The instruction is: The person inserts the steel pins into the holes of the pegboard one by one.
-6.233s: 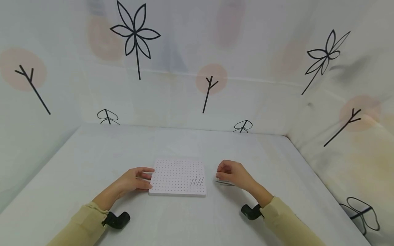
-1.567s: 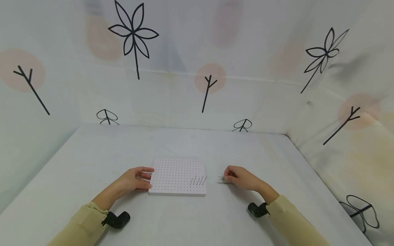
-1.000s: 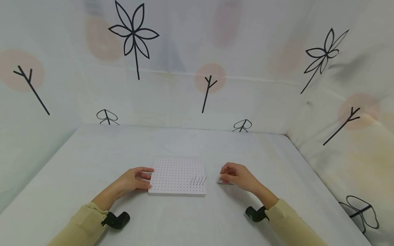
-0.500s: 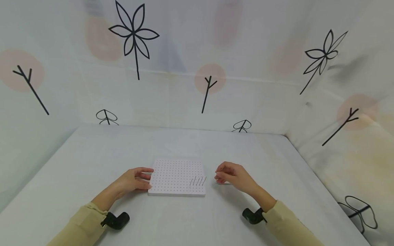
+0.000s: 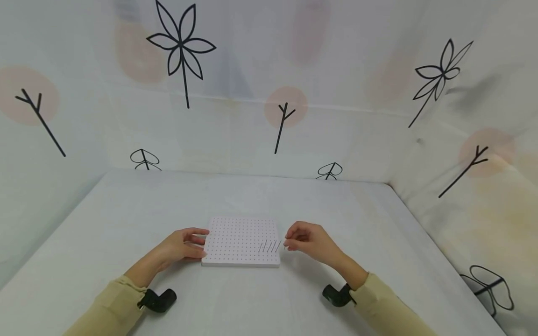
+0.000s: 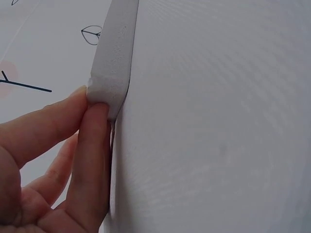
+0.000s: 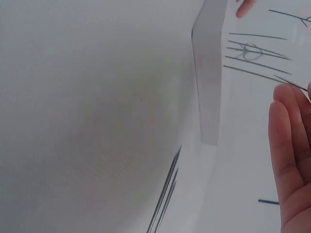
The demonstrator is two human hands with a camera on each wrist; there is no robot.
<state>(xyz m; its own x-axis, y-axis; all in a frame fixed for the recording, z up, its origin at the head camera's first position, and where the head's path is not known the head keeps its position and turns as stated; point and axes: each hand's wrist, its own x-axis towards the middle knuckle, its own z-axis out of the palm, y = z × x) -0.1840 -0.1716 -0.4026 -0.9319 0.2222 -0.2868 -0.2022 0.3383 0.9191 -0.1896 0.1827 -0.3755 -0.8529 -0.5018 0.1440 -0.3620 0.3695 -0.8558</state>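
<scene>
A white pegboard (image 5: pixel 241 240) with rows of small holes lies on the table. Several thin metal needles (image 7: pixel 257 51) stand upright near its right side. My left hand (image 5: pixel 180 247) rests against the board's left edge, thumb and fingertips touching it; the left wrist view shows fingertips (image 6: pixel 97 109) at a corner. Beside the right edge, my right hand (image 5: pixel 313 241) pinches another needle (image 7: pixel 291 83), pointed end outward, with its lower part showing below the fingertips in the head view. Loose needles (image 7: pixel 165 189) lie on the table right of the board, hidden behind that hand in the head view.
A white cloth covers the table (image 5: pixel 244 298). Behind and at the sides hang white curtains (image 5: pixel 235 130) printed with flowers and twigs. Black wrist cameras (image 5: pixel 159 301) stick out from both sleeves, close above the tabletop.
My right hand has picked up a needle from the loose ones and moved left to the board's right edge. One more needle stands in the pegboard than six seconds ago. The left hand has stayed put.
</scene>
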